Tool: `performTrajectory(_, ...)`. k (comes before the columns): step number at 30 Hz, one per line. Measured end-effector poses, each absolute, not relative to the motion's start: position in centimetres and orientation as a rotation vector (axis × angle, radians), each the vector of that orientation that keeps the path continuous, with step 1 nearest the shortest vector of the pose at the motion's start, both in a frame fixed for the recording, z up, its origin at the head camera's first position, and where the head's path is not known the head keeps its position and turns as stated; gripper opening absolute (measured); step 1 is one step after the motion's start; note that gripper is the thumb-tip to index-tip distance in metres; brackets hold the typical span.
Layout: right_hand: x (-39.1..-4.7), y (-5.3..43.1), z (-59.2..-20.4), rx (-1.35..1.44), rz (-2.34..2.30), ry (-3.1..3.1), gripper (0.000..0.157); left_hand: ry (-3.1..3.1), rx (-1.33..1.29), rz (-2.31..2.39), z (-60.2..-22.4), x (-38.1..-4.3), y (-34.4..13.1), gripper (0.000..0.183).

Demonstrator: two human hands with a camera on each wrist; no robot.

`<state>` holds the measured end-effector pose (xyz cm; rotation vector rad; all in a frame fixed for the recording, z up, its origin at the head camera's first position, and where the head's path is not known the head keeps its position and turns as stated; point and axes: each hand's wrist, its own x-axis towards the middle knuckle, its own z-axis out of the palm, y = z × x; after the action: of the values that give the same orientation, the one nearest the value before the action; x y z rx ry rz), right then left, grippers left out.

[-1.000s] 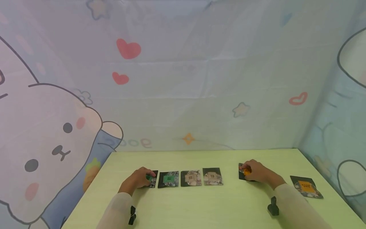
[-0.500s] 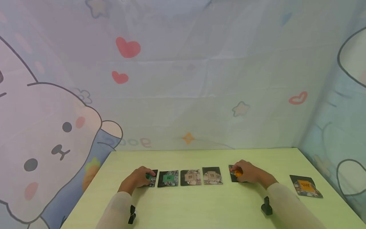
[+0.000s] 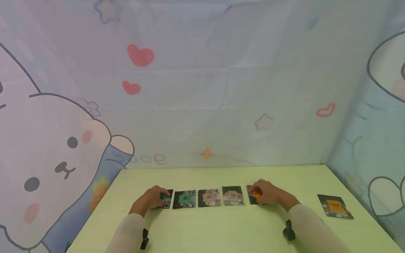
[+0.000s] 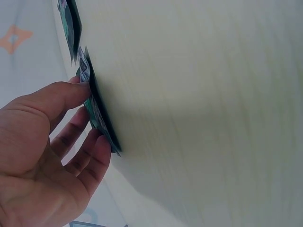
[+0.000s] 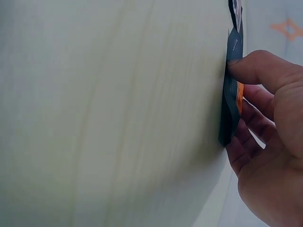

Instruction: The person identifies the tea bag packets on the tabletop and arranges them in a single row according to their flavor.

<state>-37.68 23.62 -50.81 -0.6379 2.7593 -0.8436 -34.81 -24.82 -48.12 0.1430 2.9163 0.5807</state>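
At the left end of a row of small, flat, square packets, my left hand (image 3: 150, 197) holds a dark packet with a green label (image 3: 168, 200) between thumb and fingers, covering part of it. In the left wrist view this green packet (image 4: 99, 111) lies on the table, the thumb on its near side. My right hand (image 3: 268, 193) grips an orange-labelled packet (image 3: 251, 198) at the row's right end. The right wrist view has the thumb on that orange packet's dark edge (image 5: 231, 94), with fingers on its far side. Between the hands lie another green packet (image 3: 185, 199) and two beige packets (image 3: 209, 198) (image 3: 233, 196).
A second orange packet (image 3: 335, 206) lies apart near the right edge of the pale yellow table (image 3: 215, 232). Behind the table hangs a printed cloth backdrop (image 3: 190, 123), which also covers both sides. A small black clip-like piece (image 3: 289, 231) sits by the right sleeve.
My right hand has slid the orange packet leftward along the table, close beside the nearer beige packet. The left hand has stayed on its green packet. The head view has shifted slightly.
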Motion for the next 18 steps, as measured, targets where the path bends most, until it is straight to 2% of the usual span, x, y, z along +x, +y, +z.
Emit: performTrajectory(18, -37.5, 22.1, -51.0, -0.674, -0.83, 2.77, 0.04, 2.922, 0.171, 0.592, -48.1, -34.7, -24.8, 0.034)
